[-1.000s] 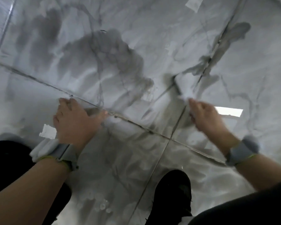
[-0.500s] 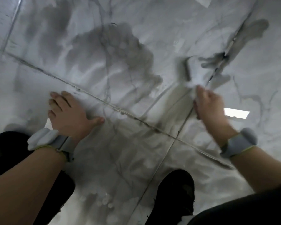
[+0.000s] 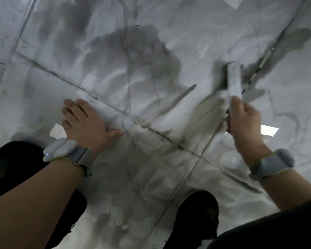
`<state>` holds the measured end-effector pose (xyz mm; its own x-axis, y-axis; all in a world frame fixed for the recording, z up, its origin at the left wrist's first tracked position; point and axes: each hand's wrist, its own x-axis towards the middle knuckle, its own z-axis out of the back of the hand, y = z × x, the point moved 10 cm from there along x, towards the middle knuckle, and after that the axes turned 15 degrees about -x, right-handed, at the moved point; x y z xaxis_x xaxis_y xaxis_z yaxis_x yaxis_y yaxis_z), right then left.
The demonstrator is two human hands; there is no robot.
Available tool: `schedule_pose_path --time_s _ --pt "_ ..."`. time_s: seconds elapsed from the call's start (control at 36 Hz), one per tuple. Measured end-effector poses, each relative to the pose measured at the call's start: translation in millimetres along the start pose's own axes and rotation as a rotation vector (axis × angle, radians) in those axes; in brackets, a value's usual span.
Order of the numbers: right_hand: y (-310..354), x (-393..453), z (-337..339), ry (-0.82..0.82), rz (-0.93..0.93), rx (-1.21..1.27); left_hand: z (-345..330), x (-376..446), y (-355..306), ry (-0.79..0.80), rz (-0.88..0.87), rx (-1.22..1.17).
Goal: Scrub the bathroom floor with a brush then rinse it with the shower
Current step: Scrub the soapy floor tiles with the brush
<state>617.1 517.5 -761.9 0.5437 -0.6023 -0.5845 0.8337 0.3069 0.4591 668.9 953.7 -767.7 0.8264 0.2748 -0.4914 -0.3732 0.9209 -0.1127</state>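
Floor (image 3: 151, 51): shiny wet grey marble tiles, dark grout lines
Brush (image 3: 233, 79): long, white, blurry, on the floor by a grout line
Right hand (image 3: 244, 121): grips the brush handle
Left hand (image 3: 86, 121): flat, fingers spread on the floor

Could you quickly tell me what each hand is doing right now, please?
Left hand: open, fingers straight, pressed flat on the wet floor tiles.
Right hand: closed around the handle of the scrub brush.

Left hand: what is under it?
The left hand lies flat on the wet marble floor tile, beside a grout line. The tile directly beneath the palm is covered.
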Motion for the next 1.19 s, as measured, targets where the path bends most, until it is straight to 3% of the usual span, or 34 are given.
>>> schedule_pose_path --time_s 0.14,0.22,0.31,0.39,0.47,0.56,0.67,0.72,0.78,0.92,0.97,1.06,1.19 --pt "0 -101 -109 0.427 0.321 -0.477 0 1 -2 0.024 0.018 -0.045" --pt "1 -113 -121 0.488 0.413 -0.584 -7 5 3 0.042 0.040 0.000" --pt "1 -60 -87 0.383 0.268 -0.386 -6 5 4 0.049 0.035 0.041" --pt "4 -1 -20 0.089 0.012 -0.015 -5 3 1 0.048 0.048 0.011" --pt "11 13 11 -0.106 -0.100 0.144 -3 2 -1 0.038 0.051 0.000" --pt "23 -22 -35 0.061 -0.002 0.061 -3 3 -1 0.020 0.043 -0.003" --pt "26 -103 -121 0.421 0.317 -0.388 -4 2 -2 0.009 0.029 0.012" --pt "24 -111 -132 0.479 0.398 -0.501 -4 2 -2 0.027 0.029 0.012" --pt "25 -85 -118 0.414 0.396 -0.493 -6 3 -1 0.022 0.009 0.015" --pt "28 15 -17 -0.016 0.030 0.057 -6 5 2 0.013 0.060 0.009" --pt "32 23 -2 -0.108 -0.035 0.157 -4 5 -1 0.031 0.058 -0.007" --pt "39 -12 -44 0.055 0.014 0.111 -8 7 3 0.042 0.089 -0.006" --pt "41 -110 -141 0.490 0.330 -0.376 -21 12 16 0.099 0.030 0.053"
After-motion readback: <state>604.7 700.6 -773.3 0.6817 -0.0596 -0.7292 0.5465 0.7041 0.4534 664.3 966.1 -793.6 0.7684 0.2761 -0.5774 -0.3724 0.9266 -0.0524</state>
